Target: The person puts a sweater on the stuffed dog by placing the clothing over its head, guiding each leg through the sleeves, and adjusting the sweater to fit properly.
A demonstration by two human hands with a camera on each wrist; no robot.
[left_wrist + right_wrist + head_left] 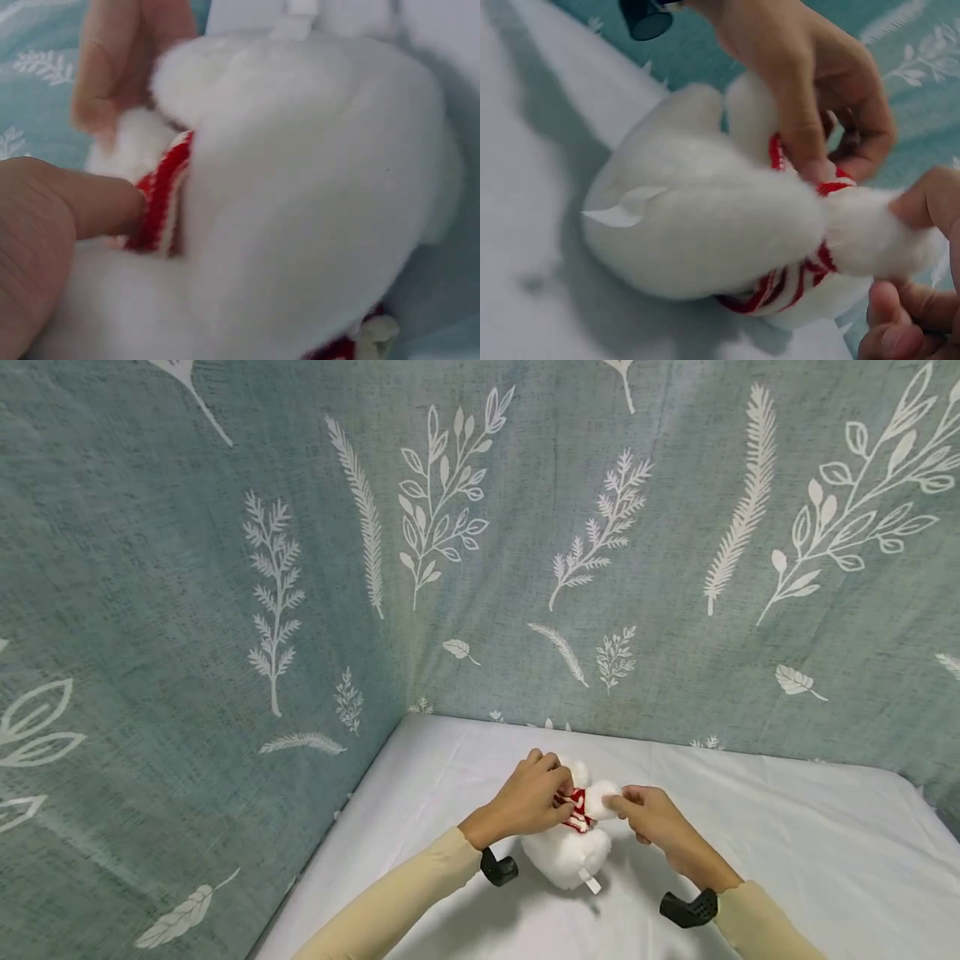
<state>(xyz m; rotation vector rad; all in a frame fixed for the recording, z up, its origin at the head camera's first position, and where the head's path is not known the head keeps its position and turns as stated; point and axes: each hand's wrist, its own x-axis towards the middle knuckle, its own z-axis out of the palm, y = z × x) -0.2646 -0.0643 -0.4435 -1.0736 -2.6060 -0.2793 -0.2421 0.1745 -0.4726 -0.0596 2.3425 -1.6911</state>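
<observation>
A white plush toy (558, 856) lies on the white-covered table, its rounded body toward me. Around it sits a red-and-white striped knitted garment (576, 814), also visible in the right wrist view as a striped band (780, 289). My left hand (528, 797) reaches over the toy from the left and pinches the garment's edge; in the left wrist view the thumb (105, 206) presses at the red trim (161, 195). From the right, my right hand (656, 818) pinches the toy's short white limb (881, 232), which sticks out of the garment. A white tag (590, 882) hangs from the body.
The table (750, 827) is covered by a white cloth with soft creases. A blue-green curtain (480, 677) with white leaf prints rises along the back and left edges. Dark camera mounts (690, 910) sit at both wrists.
</observation>
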